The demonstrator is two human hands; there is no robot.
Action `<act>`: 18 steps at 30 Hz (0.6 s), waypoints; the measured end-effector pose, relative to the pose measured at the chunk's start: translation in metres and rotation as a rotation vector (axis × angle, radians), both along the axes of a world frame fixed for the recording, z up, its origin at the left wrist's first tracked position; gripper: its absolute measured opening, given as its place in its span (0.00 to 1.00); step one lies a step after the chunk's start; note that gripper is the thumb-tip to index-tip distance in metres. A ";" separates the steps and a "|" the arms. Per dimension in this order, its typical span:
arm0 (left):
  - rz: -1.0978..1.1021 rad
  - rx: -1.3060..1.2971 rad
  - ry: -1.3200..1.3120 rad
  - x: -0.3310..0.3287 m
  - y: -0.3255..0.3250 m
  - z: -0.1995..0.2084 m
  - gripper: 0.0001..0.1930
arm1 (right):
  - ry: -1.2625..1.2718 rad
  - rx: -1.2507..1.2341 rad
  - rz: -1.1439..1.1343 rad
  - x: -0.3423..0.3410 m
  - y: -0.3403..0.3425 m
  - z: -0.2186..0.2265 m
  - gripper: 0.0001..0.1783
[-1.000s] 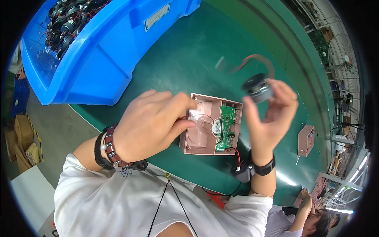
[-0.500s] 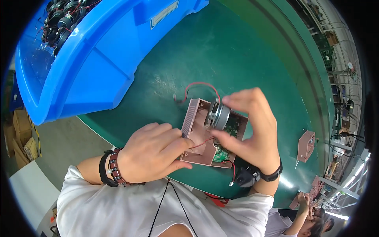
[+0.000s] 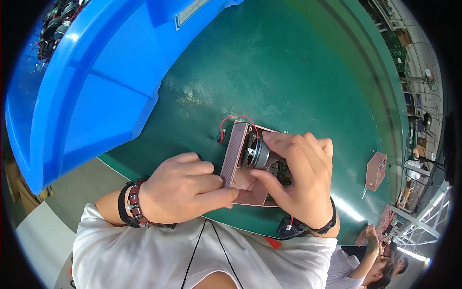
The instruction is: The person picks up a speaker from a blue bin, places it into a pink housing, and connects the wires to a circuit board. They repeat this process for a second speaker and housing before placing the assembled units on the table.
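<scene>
A dusty-pink plastic housing [image 3: 233,150] with a ribbed left side lies open on the green table. Between the thumb and fingers of my right hand [image 3: 303,178] is a round speaker [image 3: 258,153] with a silver magnet. It is tilted inside the left part of the housing, its front toward the ribbed side. My left hand [image 3: 185,190] grips the housing's near-left wall. A red wire [image 3: 240,116] loops from the speaker over the far wall, ending in a small plug. My right hand partly hides a green circuit board [image 3: 285,174].
At the left stands a large blue bin [image 3: 113,103], with several more speakers [image 3: 55,29] in it. Another pink housing [image 3: 375,172] sits on the table to the right. People work farther along the table at lower right.
My right hand has lowered the speaker into the housing, nearer the ribbed side. The wire loop has sunk with it. My left hand stays at the wall.
</scene>
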State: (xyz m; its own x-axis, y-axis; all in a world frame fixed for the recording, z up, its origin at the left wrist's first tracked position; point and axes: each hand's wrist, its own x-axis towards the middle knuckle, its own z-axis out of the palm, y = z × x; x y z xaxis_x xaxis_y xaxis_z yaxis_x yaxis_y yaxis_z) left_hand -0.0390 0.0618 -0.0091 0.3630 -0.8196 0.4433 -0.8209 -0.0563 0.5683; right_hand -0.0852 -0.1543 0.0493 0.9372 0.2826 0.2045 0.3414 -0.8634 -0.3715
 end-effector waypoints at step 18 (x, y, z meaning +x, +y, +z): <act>0.015 0.018 0.008 0.001 -0.004 0.001 0.16 | 0.100 -0.024 -0.099 -0.007 0.005 -0.004 0.24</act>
